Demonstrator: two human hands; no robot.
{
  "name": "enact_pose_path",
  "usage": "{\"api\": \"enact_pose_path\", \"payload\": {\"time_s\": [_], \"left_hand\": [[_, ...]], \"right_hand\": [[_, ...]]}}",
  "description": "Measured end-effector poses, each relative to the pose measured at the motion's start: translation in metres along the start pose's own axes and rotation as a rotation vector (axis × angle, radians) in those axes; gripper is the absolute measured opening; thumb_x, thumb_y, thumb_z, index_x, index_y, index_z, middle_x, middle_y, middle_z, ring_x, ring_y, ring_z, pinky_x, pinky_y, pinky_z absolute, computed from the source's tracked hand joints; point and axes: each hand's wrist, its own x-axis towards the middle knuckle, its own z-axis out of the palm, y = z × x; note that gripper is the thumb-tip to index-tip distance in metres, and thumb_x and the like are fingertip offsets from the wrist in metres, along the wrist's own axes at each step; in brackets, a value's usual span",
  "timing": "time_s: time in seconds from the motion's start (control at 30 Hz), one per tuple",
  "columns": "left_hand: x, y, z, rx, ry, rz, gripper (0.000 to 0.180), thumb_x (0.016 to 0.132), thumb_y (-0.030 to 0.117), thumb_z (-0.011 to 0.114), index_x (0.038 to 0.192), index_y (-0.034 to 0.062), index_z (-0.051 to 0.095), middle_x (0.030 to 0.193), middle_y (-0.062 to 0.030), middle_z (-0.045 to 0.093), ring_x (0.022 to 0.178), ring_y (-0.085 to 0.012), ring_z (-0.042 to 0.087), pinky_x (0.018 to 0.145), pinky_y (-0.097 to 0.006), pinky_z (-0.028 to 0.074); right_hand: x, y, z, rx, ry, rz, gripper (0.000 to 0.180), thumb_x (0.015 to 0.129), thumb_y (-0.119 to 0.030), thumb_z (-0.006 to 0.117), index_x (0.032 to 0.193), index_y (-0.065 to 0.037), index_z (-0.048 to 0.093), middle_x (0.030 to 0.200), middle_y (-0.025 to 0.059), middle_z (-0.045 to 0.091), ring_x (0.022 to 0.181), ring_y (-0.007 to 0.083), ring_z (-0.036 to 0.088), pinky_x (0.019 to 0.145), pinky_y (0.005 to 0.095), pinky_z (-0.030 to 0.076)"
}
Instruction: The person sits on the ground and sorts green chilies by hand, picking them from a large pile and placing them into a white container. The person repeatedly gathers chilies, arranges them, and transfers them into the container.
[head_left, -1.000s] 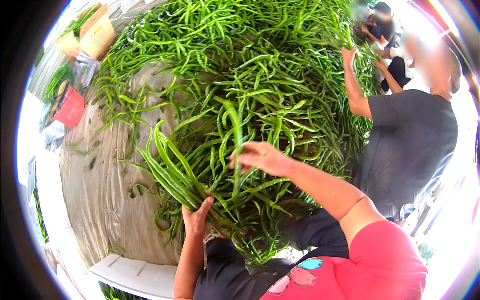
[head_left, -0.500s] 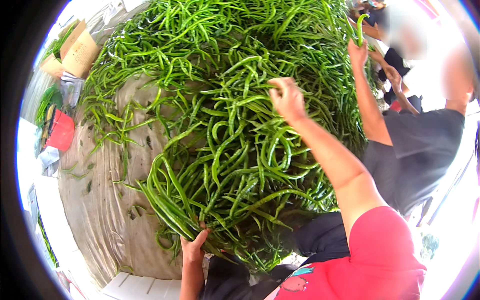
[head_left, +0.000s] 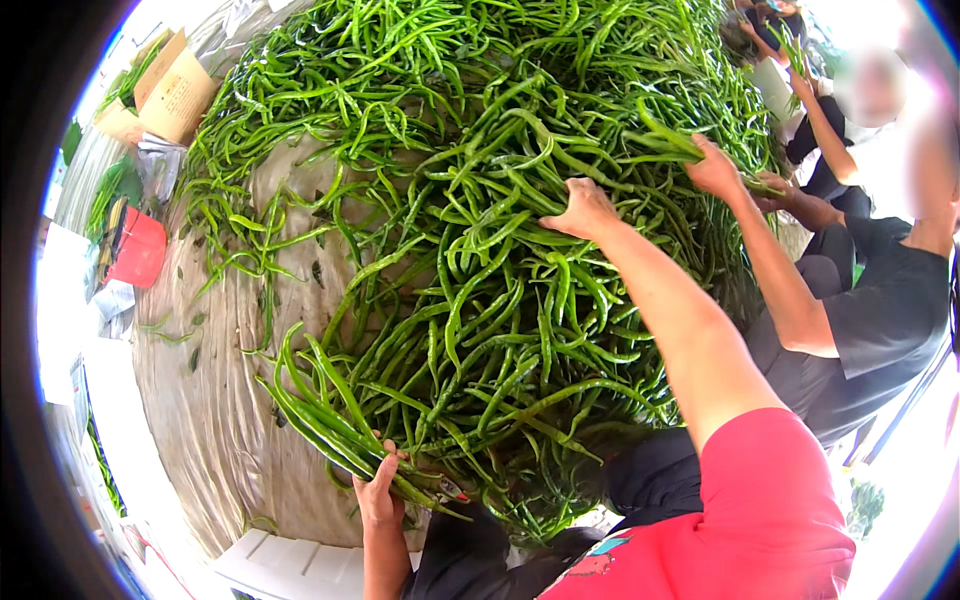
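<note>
A bunch of long green chili peppers [head_left: 318, 428] is gripped in my left hand [head_left: 380, 492], low over the near edge of the pile. The peppers fan out up and to the left, and some stems stick out right of my thumb. My right hand [head_left: 583, 212] reaches to the middle of the large pile of green chili peppers [head_left: 480, 330]. Its thumb stands apart from the fingers against several peppers; the fingertips are partly hidden. Beside my left hand is a small red-and-white patch [head_left: 453, 488] that I cannot make out.
A co-worker's hand [head_left: 715, 168] holds green peppers at the pile's right side, close to my right arm. Farther back, another person holds some too. At left stand a cardboard box [head_left: 178, 95] and a red container [head_left: 138, 248] by the wrinkled sheet [head_left: 215, 420]. White slats [head_left: 280, 565] lie near me.
My right hand has come down onto the peppers, its thumb now spread. My left hand still grips its bunch, which has tilted left. The co-worker's hand has lowered to the pile.
</note>
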Motion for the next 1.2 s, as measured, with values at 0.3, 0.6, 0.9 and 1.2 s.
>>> {"api": "enact_pose_path", "payload": {"time_s": [0.3,0.6,0.9,1.2], "left_hand": [[-0.013,-0.002,0.001,-0.031,-0.019,0.033,0.051,0.076,0.001,0.067,0.123,0.0016,0.046,0.096,-0.0068,0.059,0.086,-0.0188,0.056,0.08,-0.034,0.047],[-0.011,0.003,-0.019,-0.071,0.097,0.138,0.048,0.084,0.004,0.063,0.128,0.0017,0.044,0.102,-0.0073,0.059,0.087,-0.0163,0.056,0.082,-0.033,0.048],[-0.009,-0.006,-0.072,-0.129,0.229,0.117,0.045,0.086,0.007,0.06,0.128,0.0003,0.044,0.1,-0.0066,0.06,0.085,-0.0162,0.056,0.078,-0.034,0.048],[-0.011,0.002,-0.056,-0.209,0.195,0.135,0.048,0.084,0.005,0.064,0.127,0.0017,0.043,0.101,-0.0084,0.059,0.087,-0.0173,0.057,0.083,-0.036,0.048]], "right_hand": [[-0.099,-0.06,0.005,0.073,0.197,-0.232,0.051,0.073,-0.015,0.069,0.117,-0.006,0.044,0.096,0.0142,0.058,0.092,0.0287,0.056,0.087,0.0398,0.045],[-0.201,-0.14,0.017,0.146,-0.005,-0.648,0.04,0.068,-0.006,0.064,0.107,-0.003,0.053,0.089,0.0158,0.053,0.079,0.0303,0.057,0.067,0.0387,0.05],[-0.133,-0.105,-0.052,0.615,-0.213,-0.183,0.024,0.088,-0.03,0.057,0.095,-0.009,0.065,0.091,0.0106,0.065,0.082,0.0243,0.064,0.075,0.0368,0.052],[-0.05,-0.024,0.04,0.541,-0.135,0.1,0.046,0.08,-0.04,0.061,0.106,-0.003,0.063,0.101,0.0118,0.067,0.088,0.024,0.064,0.081,0.0363,0.049]]}}
